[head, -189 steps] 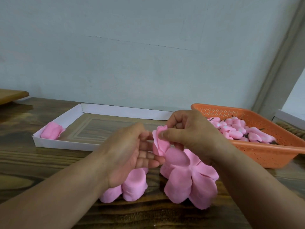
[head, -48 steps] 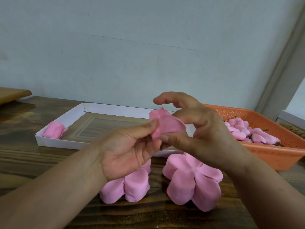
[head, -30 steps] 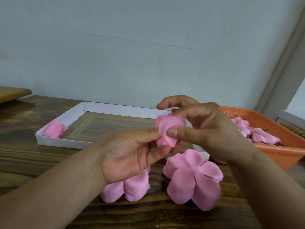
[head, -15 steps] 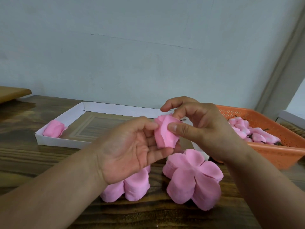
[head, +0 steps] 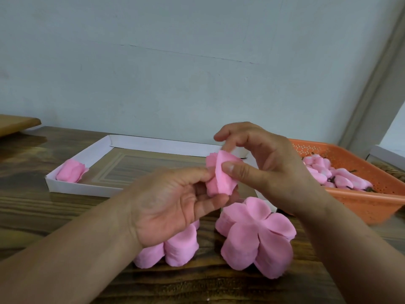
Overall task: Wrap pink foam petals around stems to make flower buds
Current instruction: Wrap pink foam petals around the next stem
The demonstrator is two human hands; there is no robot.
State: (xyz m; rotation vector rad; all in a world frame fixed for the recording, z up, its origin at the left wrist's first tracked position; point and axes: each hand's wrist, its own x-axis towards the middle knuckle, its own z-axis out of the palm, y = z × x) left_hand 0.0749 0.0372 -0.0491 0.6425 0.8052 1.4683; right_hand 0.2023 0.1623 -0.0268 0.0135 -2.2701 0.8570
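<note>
A half-wrapped pink foam bud (head: 221,176) is held up over the table between both hands. My left hand (head: 173,200) grips its base, fingers curled under it and thumb against its left side. My right hand (head: 269,167) presses its thumb on the outer petal from the right, its other fingers raised behind the bud. The stem is hidden inside the petals and fingers. Two stacks of five-lobed pink foam petals lie below: one (head: 256,235) in front of my right wrist, another (head: 173,246) partly under my left hand.
A shallow white cardboard tray (head: 153,145) lies behind the hands with one finished pink bud (head: 71,171) in its left corner. An orange perforated basket (head: 368,200) at the right holds several pink buds with dark stems. A wall stands close behind the wooden table.
Over the last seconds my right hand folded a loose petal round the bud and pressed it down with the thumb. The bud has stayed in my left hand's grip, turning slightly.
</note>
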